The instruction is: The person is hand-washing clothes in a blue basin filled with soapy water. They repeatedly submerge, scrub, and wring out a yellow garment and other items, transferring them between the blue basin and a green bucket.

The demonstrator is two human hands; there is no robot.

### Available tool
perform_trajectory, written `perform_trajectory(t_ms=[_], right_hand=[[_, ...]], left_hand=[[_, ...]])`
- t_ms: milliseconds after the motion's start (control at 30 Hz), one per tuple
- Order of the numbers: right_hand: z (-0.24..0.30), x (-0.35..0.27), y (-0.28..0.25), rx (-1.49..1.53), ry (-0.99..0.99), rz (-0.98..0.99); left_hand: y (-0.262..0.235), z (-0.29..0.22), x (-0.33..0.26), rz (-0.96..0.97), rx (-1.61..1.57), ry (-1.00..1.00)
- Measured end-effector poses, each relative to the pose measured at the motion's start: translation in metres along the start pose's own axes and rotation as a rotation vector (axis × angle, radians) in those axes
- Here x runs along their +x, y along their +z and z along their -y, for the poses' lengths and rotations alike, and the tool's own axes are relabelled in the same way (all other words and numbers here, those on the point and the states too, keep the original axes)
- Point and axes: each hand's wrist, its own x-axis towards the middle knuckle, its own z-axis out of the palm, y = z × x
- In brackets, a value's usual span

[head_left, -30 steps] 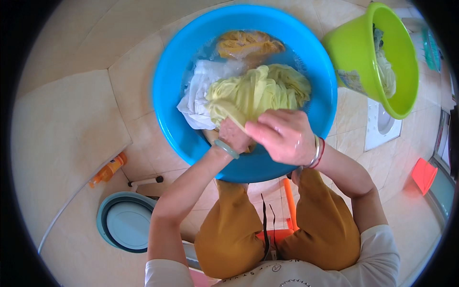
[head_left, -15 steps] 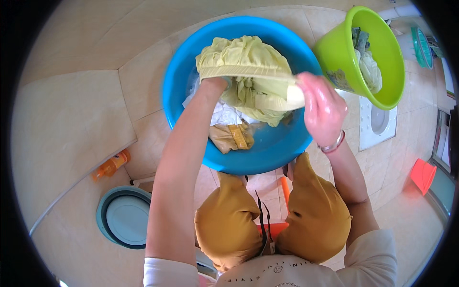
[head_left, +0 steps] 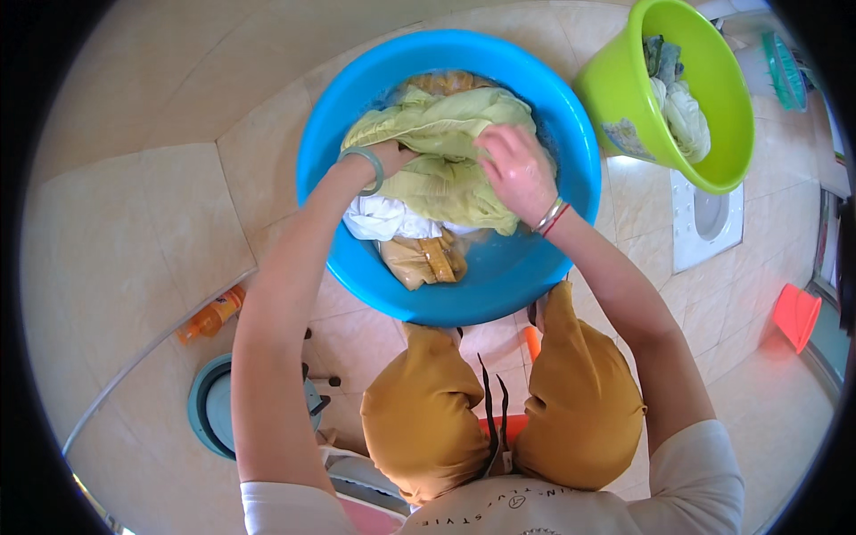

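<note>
A wide blue basin [head_left: 580, 178] stands on the floor before me, with wet clothes in it. On top lies a bunched pale green garment [head_left: 446, 183]. My left hand [head_left: 389, 157], a pale bangle at its wrist, grips the garment's left side, fingertips tucked into the folds. At the right side my right hand [head_left: 519, 174] is closed on the same cloth with curled, slightly blurred fingers. White cloth [head_left: 383, 217] and a tan piece of clothing [head_left: 423, 260] lie at the near left of the basin. More tan fabric [head_left: 450, 82] shows behind the green garment.
A lime green bucket [head_left: 615, 107] with clothes inside leans at the far right, beside a white squat toilet [head_left: 711, 223]. An orange bottle [head_left: 211, 315] and a grey-teal folding basin [head_left: 209, 406] are on the left. A red plastic container [head_left: 795, 316] sits at the right.
The pale green garment, held up and stretched by its waistband before, is now lowered and bunched in the basin. My right hand has moved left and inward; tan fabric has appeared behind.
</note>
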Motion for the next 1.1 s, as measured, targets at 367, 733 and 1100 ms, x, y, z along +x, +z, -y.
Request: perform_trajectory(t_ms=[367,733,1100], right_hand=[[-0.012,-0.001,0.026,-0.241,-0.04,0.699],[0.056,0.043,-0.117,-0.181,-0.309,0.861],[0.121,0.033,-0.183,-0.336,-0.335,0.67]], left_hand=[[0.041,0.06,0.031,-0.205,-0.121,-0.089],[0.035,0.01,-0.014,-0.13,-0.059,-0.049],[0.074,-0.073,-0.101,-0.388,0.506,0.633]])
